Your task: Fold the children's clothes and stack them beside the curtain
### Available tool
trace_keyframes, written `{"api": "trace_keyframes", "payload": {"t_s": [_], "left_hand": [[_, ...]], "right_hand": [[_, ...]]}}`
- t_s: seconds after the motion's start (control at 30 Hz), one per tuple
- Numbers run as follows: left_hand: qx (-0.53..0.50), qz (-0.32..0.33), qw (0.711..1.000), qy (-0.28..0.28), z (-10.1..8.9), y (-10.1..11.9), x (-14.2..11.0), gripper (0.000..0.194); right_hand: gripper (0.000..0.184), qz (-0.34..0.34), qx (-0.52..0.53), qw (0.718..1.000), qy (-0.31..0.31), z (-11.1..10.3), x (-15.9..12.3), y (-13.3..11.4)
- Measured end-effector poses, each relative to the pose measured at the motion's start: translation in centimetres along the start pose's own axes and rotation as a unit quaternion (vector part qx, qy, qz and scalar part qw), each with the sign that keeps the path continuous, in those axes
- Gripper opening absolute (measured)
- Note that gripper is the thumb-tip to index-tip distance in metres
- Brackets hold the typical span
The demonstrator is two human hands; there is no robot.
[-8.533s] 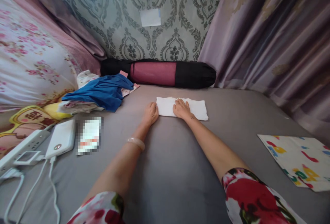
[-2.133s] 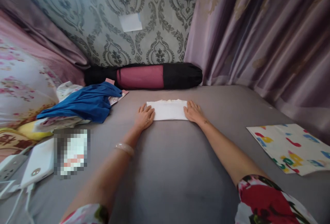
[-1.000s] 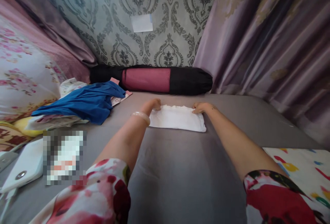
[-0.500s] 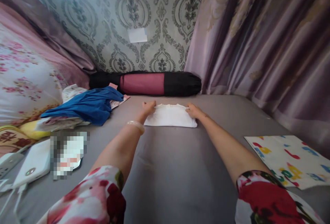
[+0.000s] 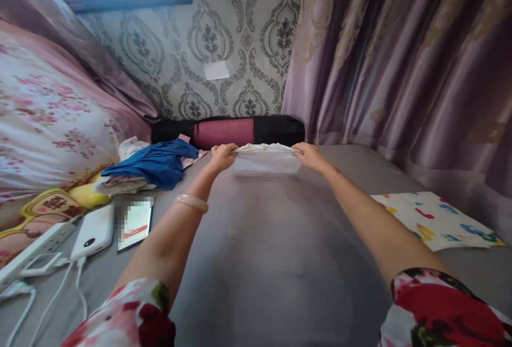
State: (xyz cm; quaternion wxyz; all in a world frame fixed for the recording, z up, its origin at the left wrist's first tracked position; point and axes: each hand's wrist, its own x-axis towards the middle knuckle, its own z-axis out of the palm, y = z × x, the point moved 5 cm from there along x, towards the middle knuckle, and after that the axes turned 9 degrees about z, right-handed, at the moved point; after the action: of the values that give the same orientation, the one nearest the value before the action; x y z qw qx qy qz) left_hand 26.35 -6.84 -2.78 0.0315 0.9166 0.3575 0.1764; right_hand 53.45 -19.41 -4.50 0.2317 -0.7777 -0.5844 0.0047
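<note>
A folded white cloth hangs just above the grey bed sheet, held up by its far edge. My left hand is closed on its left end. At the right end, my right hand pinches the same edge. The cloth's lower part is blurred by motion. A pale bangle sits on my left wrist.
A black and maroon roll bag lies against the wall behind the cloth. Blue clothing tops a pile at the left. A power bank, a power strip and cables lie at the left. A colourful patterned cloth lies flat on the right.
Both hands have lifted the white cloth off the sheet by its far edge; half a second ago it still lay flat. The view has tilted upward.
</note>
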Motion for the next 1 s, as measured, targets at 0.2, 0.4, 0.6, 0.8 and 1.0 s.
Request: {"api": "trace_keyframes", "payload": {"t_s": [0.2, 0.4, 0.6, 0.8, 1.0], "left_hand": [[0.019, 0.071, 0.997, 0.018, 1.6, 0.0, -5.5, 0.035], [-0.009, 0.154, 0.988, 0.008, 4.4, 0.0, -11.4, 0.034], [-0.020, 0.171, 0.983, -0.057, 6.2, 0.6, -14.1, 0.040], [-0.027, 0.156, 0.984, -0.085, 6.5, 0.7, -14.9, 0.038], [-0.031, 0.054, 0.997, -0.037, 6.5, 3.3, -12.1, 0.030]], "right_hand": [[0.028, -0.096, -0.044, 0.994, 0.017, 1.3, -6.1, -1.5], [0.030, -0.165, -0.066, 0.984, 0.003, 3.5, -11.4, -1.9], [0.033, -0.182, -0.085, 0.979, -0.042, 5.4, -14.3, -1.6], [0.037, -0.140, -0.092, 0.981, -0.096, 5.7, -15.2, -1.8], [0.033, -0.065, -0.072, 0.994, -0.058, 6.7, -12.2, -5.2]]}}
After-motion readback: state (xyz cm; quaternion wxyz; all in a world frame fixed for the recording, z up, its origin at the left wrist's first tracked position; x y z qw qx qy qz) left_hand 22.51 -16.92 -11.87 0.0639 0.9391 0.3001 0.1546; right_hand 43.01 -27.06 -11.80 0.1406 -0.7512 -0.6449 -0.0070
